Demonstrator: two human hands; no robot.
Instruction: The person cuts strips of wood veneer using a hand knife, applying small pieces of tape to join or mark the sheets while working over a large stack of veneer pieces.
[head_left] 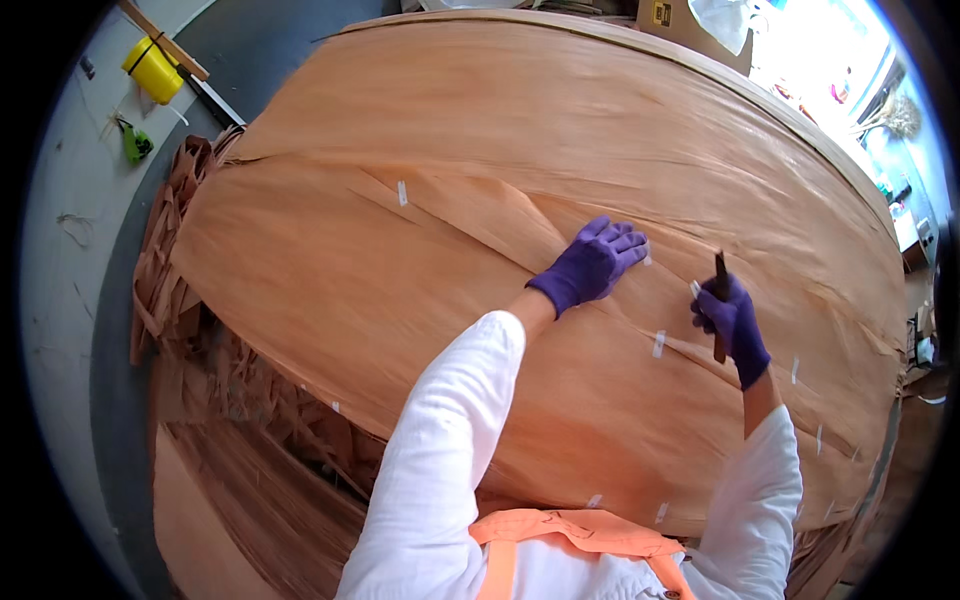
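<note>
A wide, thin sheet of reddish-tan wood veneer [360,270] lies in front of me, with seams and raised folds across it. My left hand [592,262], in a purple glove, presses flat on the veneer with its fingers stretched toward a small piece of white tape [647,255]. To the right, my gloved right hand [732,318] is closed round a dark, narrow knife-like tool [720,265] that points away from me. A small white strip [695,289] shows at that hand's thumb and fingers. Another tape piece [659,344] sticks to the veneer between my hands.
Torn veneer scraps [165,250] hang in a heap off the left edge. Below them lies a stack of veneer strips [260,500]. A yellow container [153,70] is at the far left, a cardboard box [690,30] beyond the far edge.
</note>
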